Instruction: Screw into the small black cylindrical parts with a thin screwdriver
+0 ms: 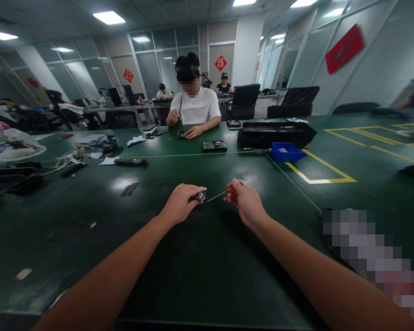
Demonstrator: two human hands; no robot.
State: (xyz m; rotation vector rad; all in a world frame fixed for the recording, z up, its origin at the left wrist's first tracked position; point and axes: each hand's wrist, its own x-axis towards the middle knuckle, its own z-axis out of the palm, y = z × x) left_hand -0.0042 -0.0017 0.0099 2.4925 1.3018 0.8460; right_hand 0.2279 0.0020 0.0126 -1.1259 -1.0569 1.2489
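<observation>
My left hand (180, 202) pinches a small round silver metal part (200, 196) between thumb and fingers, its flat face turned to the right. It looks like a disc-shaped hub, but its exact kind is too small to tell. Closed fingers of my right hand (243, 198) grip a thin metal tool (216, 196) whose slender shaft slants down to the left. The tip ends just right of the round part, apparently apart from it. The grip end of the tool is hidden inside my right hand. Both hands are above the green table (193, 257).
Across the table a person in white (202, 108) handles a small part. Between us lies a hard drive with a green circuit board (214, 146). A blue bin (287, 151) and a long black tray (276, 134) are at right; an electric screwdriver (131, 162) lies left.
</observation>
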